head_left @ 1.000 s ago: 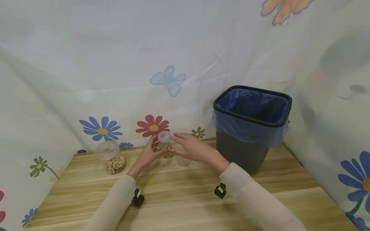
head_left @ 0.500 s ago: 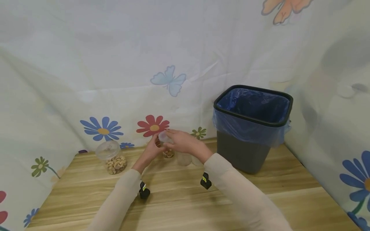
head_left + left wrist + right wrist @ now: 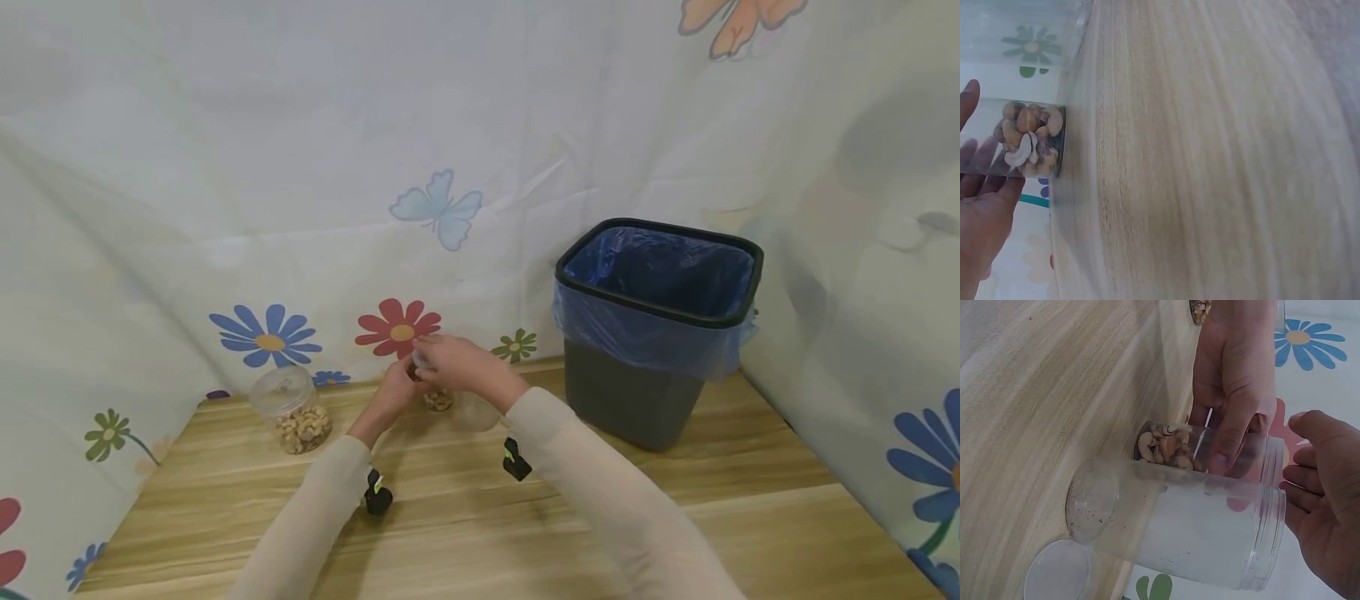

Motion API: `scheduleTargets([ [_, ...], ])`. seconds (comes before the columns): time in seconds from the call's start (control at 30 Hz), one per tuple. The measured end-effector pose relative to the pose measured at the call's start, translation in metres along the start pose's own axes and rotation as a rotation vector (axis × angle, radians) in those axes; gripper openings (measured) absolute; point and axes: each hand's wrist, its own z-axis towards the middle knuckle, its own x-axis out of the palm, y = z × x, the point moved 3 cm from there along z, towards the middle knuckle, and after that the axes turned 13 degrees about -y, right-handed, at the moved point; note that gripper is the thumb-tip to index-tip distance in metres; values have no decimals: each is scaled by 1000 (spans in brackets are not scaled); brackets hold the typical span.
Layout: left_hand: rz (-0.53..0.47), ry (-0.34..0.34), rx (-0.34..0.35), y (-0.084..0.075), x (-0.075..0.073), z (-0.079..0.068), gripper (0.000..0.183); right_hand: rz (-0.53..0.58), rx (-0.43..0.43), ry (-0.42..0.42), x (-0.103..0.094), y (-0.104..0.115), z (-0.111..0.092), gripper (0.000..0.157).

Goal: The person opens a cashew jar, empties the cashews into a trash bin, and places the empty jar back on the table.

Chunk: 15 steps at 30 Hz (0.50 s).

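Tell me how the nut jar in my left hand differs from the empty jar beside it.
Contents: the nut jar has nuts in its lower part; the empty jar shows none.
Grip: your left hand holds the nut jar; the empty jar stands outside that grip.
Both are see-through and cylindrical.

The nut jar [image 3: 1030, 140] looks glossy plastic, the table [image 3: 450, 533] wood.

Flower-printed white sheeting [image 3: 300, 167] backs a wood-grain tabletop [image 3: 450, 525].
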Motion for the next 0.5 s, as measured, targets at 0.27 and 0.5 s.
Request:
scheduleTargets([
  [0.27, -9, -11, -4, 0, -5, -2, 43, -49, -25, -35, -3, 5, 12, 23],
  [0.5, 2, 18, 7, -2, -10, -10, 35, -95, 22, -101, -2, 8, 22, 23],
])
